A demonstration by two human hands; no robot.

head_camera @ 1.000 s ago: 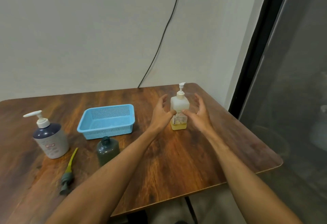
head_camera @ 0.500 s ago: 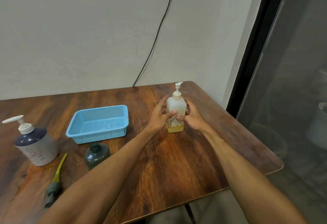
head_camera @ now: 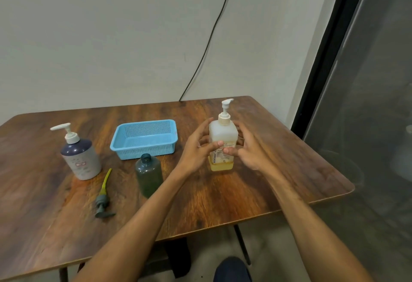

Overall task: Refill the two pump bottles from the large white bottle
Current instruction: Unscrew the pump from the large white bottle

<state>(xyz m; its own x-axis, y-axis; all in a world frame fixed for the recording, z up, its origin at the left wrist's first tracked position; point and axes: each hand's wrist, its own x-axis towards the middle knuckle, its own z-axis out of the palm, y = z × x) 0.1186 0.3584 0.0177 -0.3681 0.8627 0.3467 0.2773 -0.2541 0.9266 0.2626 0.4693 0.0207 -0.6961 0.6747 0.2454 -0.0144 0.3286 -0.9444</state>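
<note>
White square pump bottle [head_camera: 223, 132] stands upright on wooden table [head_camera: 223, 197], at about 2 o'clock from table centre, white pump on top with the nozzle pointing to 2 o'clock. A thin layer of yellow liquid [head_camera: 221, 166] sits at its bottom; the rest of the body looks empty. The label faces the camera, its text too small to read.

Left hand [head_camera: 196, 150] is on the bottle's 9 o'clock side, thumb pressed on the front label and index finger stretched up along the left edge. Right hand [head_camera: 252, 152] is on the 3 o'clock side, thumb tip on the label and fingers curled round the right edge, a bit motion-blurred. Both hands grip the bottle between thumb and fingers. The base looks to be on the table, but whether it is lifted cannot be told.

Blue mesh basket [head_camera: 142, 123] is at 9 o'clock of the bottle, apart from it. Dark green bottle [head_camera: 149, 172] stands upright with an open neck, just at 6 o'clock of the basket. Its grey pump head [head_camera: 103, 201] with a yellow-green tube lies flat at 8 o'clock of the green bottle. Navy-and-grey pump bottle [head_camera: 80, 159] stands upright with a white pump, at 9 o'clock on the table, well apart from the hands.

Black cable [head_camera: 207, 47] runs down the wall at 12 o'clock.
</note>
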